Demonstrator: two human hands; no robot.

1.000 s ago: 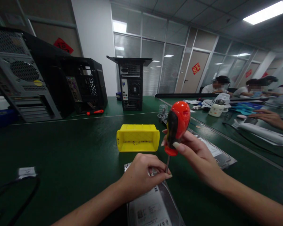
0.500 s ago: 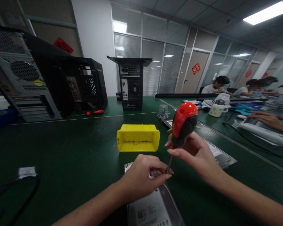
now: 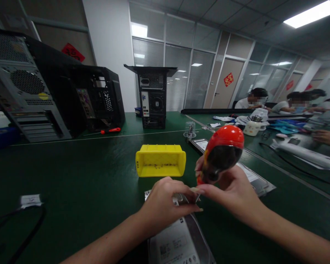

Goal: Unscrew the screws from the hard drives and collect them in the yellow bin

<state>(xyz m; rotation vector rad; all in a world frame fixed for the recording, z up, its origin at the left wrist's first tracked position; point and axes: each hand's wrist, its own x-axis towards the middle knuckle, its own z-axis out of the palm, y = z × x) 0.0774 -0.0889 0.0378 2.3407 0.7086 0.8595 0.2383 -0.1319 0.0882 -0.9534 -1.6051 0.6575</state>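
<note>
One screwdriver (image 3: 222, 157) sits in our right hand (image 3: 233, 190), fingers closed round its handle, above the far end of a hard drive (image 3: 176, 242); our left hand (image 3: 163, 200) is curled over that end, but what its fingers pinch we cannot tell. Fingers and handle stand in the way — the tool's tip is hidden from us. Just beyond our left hand is a yellow bin (image 3: 161, 156), with small dark bits (image 3: 159, 166) scattered inside; past our right hand we see another drive (image 3: 261, 185), partly covered by it, and farther off a clear plastic cup (image 3: 190, 129) and a pale mug (image 3: 251, 128). The screwdriver's handle is bulbous, glossy red with black panels, and tilts up to the right; the drive beneath is silver, with a pale printed label, and runs off the bottom of our view. It lies on a dark green tabletop (image 3: 85, 176) — at the back a black computer tower (image 3: 153, 101) stands upright, with two more cases (image 3: 101, 95) at left and a second screwdriver (image 3: 111, 131) lying before them. Behind, we make out glazed partitions (image 3: 177, 66), a door (image 3: 231, 73) and, at right, people (image 3: 257, 99) in pale tops.
</note>
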